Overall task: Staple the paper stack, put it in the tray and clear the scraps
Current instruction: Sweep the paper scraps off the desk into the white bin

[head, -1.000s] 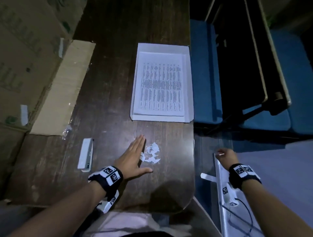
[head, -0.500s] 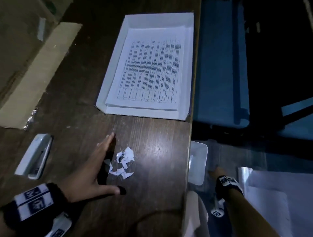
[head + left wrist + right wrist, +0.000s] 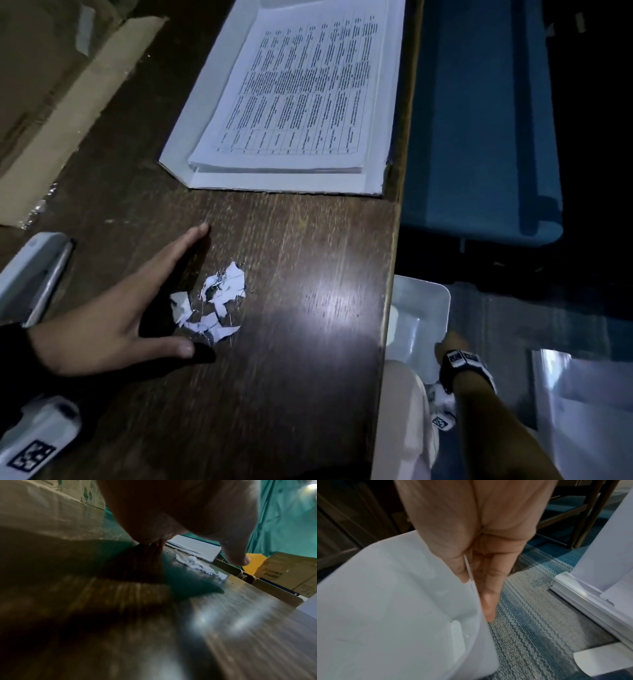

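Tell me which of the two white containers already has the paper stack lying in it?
The flat tray on the table holds the paper stack. The white bin, held by the right hand below the table edge, shows no papers.

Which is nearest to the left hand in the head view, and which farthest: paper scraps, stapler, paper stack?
From the left hand:
1. paper scraps, just right of its fingers.
2. stapler, to its left.
3. paper stack, ahead in the tray.

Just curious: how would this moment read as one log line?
left hand flat beside scraps | right hand pinches bin rim | stack in tray
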`<state>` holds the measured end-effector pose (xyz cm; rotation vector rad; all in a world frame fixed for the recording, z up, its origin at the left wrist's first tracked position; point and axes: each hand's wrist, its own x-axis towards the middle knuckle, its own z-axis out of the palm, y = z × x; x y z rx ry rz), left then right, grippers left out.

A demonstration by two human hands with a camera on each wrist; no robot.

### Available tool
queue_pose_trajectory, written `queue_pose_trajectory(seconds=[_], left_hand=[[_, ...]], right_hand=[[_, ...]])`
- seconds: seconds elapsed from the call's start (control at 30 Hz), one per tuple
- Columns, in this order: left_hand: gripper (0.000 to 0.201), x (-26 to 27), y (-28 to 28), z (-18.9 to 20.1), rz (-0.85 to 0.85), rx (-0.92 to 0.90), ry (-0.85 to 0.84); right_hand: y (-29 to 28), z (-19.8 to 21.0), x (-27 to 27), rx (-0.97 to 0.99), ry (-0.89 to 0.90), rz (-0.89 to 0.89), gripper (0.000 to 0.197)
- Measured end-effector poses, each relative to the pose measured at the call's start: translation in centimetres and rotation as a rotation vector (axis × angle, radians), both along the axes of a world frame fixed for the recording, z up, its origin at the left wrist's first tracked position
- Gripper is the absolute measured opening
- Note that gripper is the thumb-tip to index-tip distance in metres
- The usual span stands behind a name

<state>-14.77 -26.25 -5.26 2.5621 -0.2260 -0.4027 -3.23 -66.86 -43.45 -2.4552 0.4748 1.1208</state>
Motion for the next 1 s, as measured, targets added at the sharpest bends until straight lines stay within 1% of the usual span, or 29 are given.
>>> queue_pose_trajectory(seconds=[0.1,0.2,0.37,0.4,0.47,0.6,0.67,0.77,0.87,1.0], left_hand=[[0.123,0.0,-0.3,0.2,0.009,0.02,0.037],[0.129,0.1,-0.7,0.1,0.023,0.039,0.069],[0.132,-0.2,-1.3,0.4,0.114,0.053,0.149],[0.131,-0.1,-1.7,1.0,0.135,0.039,0.164],[0.129,-0.1,-2.2,1.2,0.186,0.008,0.186],[0.128,-0.2,-3.6,2.4,0.274,-0.05,0.249],[0.124,-0.3,-3.9,2.6,0.3,-0.056,0.257],[0.119,-0.3,-4.6,2.8,0.335,-0.059,0.256],[0.118,-0.3,-5.6,2.6,0.375,-0.066,0.225],[0.12,-0.3,-6.7,1.6,0.442,-0.06,0.208]], right_hand=[[-0.3,3.4,0.4,-0.021,-0.043,-0.007,0.032],[-1.4,8.7,1.3,-0.04,-0.071,-0.021,0.031],[-3.6,20.2,1.7,-0.035,-0.164,0.0,0.034],[-4.0,23.1,1.5,-0.035,-0.175,0.006,0.034],[-3.9,27.3,0.8,-0.043,-0.196,0.029,0.035],[-3.4,34.1,-1.4,-0.1,-0.2,0.023,0.031],[-2.8,36.6,-2.7,-0.12,-0.168,0.002,0.028],[-2.0,38.7,-4.2,-0.153,-0.116,-0.002,0.027],[-0.9,39.3,-5.1,-0.157,-0.076,0.008,0.027],[0.3,38.4,-5.5,-0.141,-0.028,0.039,0.03]])
